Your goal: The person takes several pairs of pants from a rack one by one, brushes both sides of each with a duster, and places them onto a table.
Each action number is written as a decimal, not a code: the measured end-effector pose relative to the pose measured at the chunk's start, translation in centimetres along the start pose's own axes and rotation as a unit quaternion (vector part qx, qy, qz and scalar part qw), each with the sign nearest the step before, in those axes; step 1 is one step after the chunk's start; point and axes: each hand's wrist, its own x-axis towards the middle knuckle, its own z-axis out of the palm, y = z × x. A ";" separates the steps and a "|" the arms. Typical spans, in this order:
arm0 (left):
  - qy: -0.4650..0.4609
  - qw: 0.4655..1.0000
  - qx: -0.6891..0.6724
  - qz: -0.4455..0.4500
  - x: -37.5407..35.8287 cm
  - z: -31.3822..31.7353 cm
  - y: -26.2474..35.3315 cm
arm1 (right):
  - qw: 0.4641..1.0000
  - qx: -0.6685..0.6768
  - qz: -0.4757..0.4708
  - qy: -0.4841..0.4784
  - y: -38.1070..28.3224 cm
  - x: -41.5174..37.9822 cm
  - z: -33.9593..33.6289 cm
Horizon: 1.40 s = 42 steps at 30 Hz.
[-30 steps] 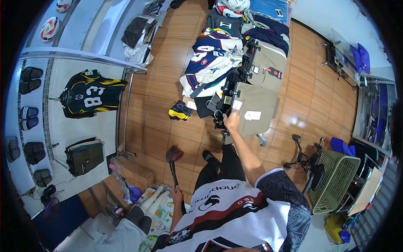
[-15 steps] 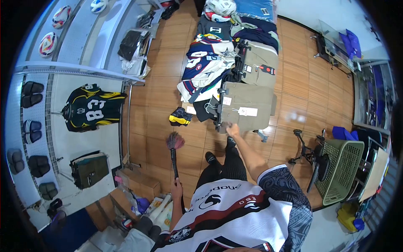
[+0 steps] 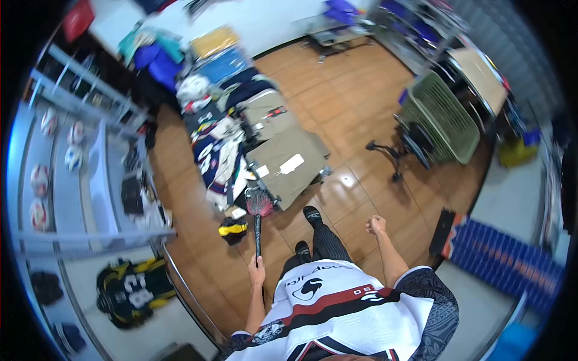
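My left hand (image 3: 257, 271) is wrapped round the black handle of a feather duster (image 3: 259, 204), whose reddish-grey head points forward, overlapping the near edge of the clothes in view. My right hand (image 3: 376, 225) hangs over the floor to the right, fingers curled closed, with nothing visible in it. Ahead lie tan folded trousers (image 3: 292, 180) with a white tag (image 3: 291, 164) and dark hanger clips along their left side. Left of them is a heap of white and navy jerseys (image 3: 211, 156). A black-and-yellow bundle (image 3: 233, 230) lies on the floor near the duster.
A green basket (image 3: 445, 120) sits on a wheeled chair base (image 3: 391, 156) at right. Blue boxes (image 3: 500, 259) lie at the lower right. Shelves with balls (image 3: 74, 157) and a hanging jersey (image 3: 135, 292) line the left. A helmet (image 3: 194, 90) tops the far clothes.
The view has turned to the right. My right hand has left the tan trousers and moved rightward, away from them. My left hand still holds the feather duster, now nearer the clothes in view.
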 end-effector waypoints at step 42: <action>-0.665 0.617 0.296 0.299 -40.7 38.8 3.2 | 0.543 -0.073 0.280 0.789 63.5 -63.4 -65.8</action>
